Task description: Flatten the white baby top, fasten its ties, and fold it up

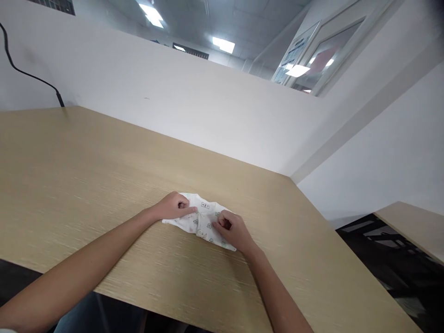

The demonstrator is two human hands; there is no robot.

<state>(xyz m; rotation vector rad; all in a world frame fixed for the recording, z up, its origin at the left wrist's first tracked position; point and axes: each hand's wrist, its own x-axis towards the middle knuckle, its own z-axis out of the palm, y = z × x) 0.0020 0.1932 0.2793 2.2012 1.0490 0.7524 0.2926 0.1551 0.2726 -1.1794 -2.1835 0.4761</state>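
A small white baby shirt (204, 221) with little coloured prints lies on the wooden table (114, 180), spread sideways. A small label with dark marks shows near the middle of its upper edge, and a seam or opening edge runs down below it. On its left part rests my left hand (174, 206), fingers curled and thumb stretched along the cloth. My right hand (234, 228) is at the right part, thumb and fingers bent together in a pinch at the fabric. The cloth right under both hands is hidden.
A white partition wall (194, 111) rises along the table's far edge and meets another panel at the right. A black cable (34, 79) hangs down the wall at far left. Another wooden surface (412, 226) stands beyond the right edge, with dark framework below it.
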